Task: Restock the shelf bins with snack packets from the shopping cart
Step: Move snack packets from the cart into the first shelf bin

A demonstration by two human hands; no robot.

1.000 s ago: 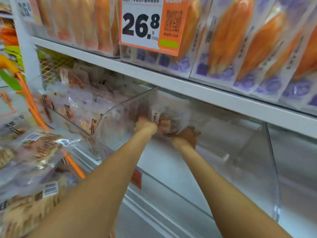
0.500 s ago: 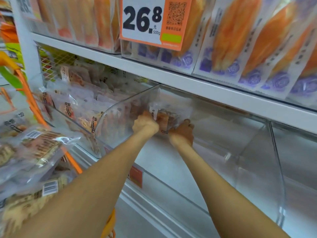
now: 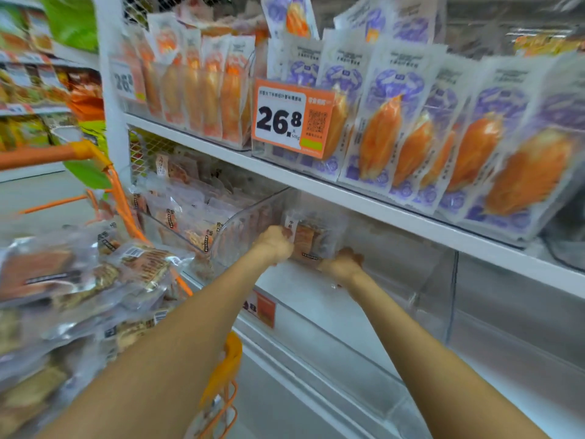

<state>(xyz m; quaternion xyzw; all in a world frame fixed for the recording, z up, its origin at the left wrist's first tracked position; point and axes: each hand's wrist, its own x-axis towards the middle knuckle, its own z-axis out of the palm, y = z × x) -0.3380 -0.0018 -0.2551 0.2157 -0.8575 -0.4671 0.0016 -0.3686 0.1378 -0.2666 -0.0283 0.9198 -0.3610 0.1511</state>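
Both arms reach into a clear plastic shelf bin (image 3: 424,280) on the lower shelf. My left hand (image 3: 276,245) grips the left edge of a clear snack packet (image 3: 311,237) with brown contents. My right hand (image 3: 342,264) holds the same packet at its lower right corner. The packet stands upright against the bin's left wall. The rest of this bin looks bare. The orange shopping cart (image 3: 117,191) at the left holds a heap of similar packets (image 3: 79,280).
The neighbouring bin (image 3: 190,210) to the left is full of like packets. The upper shelf (image 3: 348,198) carries purple-and-orange packs and a 26.8 price tag (image 3: 291,120) just above my hands. A small orange label (image 3: 262,307) sits on the lower shelf edge.
The view has tilted upward, showing more of the upper shelf. Both hands stay on the packet, which now stands more upright in the bin.
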